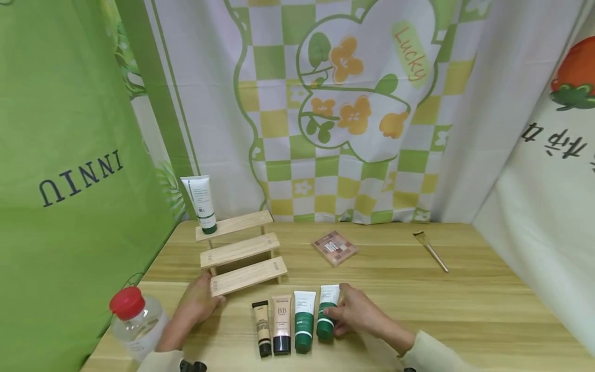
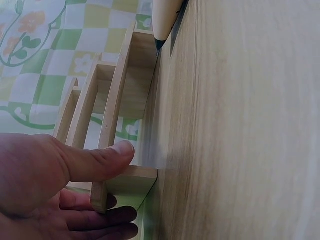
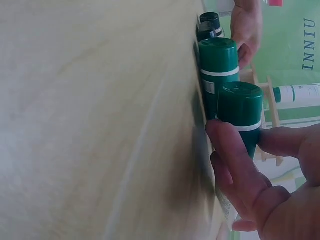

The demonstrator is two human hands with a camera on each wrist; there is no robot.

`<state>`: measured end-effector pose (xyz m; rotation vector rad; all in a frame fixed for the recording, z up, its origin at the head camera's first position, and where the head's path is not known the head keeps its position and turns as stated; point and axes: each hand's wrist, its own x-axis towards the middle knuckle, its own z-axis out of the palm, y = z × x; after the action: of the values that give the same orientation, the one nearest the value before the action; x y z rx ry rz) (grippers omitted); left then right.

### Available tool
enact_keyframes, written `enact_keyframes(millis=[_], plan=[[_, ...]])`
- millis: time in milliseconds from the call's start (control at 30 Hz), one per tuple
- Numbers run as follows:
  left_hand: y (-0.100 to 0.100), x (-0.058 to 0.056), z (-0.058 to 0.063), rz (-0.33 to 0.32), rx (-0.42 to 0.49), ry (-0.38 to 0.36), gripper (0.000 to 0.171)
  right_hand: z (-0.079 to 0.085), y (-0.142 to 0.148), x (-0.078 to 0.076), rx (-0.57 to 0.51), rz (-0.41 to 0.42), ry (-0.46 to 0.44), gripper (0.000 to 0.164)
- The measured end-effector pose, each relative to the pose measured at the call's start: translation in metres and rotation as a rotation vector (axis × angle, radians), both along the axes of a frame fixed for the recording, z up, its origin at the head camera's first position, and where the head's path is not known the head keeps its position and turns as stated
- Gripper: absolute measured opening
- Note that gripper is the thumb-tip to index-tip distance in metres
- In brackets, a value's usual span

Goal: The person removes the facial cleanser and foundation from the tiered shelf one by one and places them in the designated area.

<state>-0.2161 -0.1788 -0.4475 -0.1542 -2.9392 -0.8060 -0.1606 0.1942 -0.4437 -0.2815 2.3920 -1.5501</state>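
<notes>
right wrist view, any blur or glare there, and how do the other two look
Right wrist: the tabletop is soft and hazy with a pale streak, a blurred dark shadow near the right hand. Left wrist: muted light, tabletop grain soft toward the right, left hand clearer. Head: fairly even light, and the "Lucky" print on the back curtain is readable.

The table bears stand, tubes, palette, brush.

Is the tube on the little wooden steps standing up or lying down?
Standing up: the white tube rests on its green cap, on the top step of the wooden stand, flat end up.
</notes>
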Motion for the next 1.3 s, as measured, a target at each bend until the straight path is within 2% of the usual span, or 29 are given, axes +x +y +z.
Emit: enact_keyframes(millis=[167, 533, 733, 833, 967, 1067, 1167, 1300], plan=[[-0.001, 0.0, 0.001, -0.001, -0.007, 0.001, 0.056, -0.004, 0.0, 0.0, -0.011, 0.023, 0.005, 0.093], [0.0, -0.001, -0.001, -0.009, -0.003, 0.022, 0.051, -0.006, -0.002, 0.002, 0.051, 0.036, 0.049, 0.095], [0.0, 0.0, 0.0, -0.011, -0.014, 0.023, 0.052, -0.008, 0.001, 0.002, 0.033, 0.024, 0.026, 0.095], [0.0, 0.0, 0.0, -0.009, -0.014, 0.014, 0.052, -0.004, 0.004, 0.0, 0.061, 0.001, 0.014, 0.094], [0.0, -0.001, 0.0, -0.006, -0.014, 0.011, 0.053, 0.011, 0.007, -0.014, 0.128, -0.068, 0.066, 0.086], [0.001, -0.001, -0.001, -0.008, -0.01, 0.013, 0.053, 0.025, 0.008, -0.031, 0.128, -0.09, 0.142, 0.078], [0.001, -0.002, -0.001, -0.016, -0.005, 0.015, 0.053, 0.041, 0.001, -0.051, 0.107, -0.075, 0.235, 0.069], [0.0, -0.001, -0.001, -0.012, -0.002, 0.015, 0.052, 0.066, -0.023, -0.075, 0.155, -0.076, 0.395, 0.058]])
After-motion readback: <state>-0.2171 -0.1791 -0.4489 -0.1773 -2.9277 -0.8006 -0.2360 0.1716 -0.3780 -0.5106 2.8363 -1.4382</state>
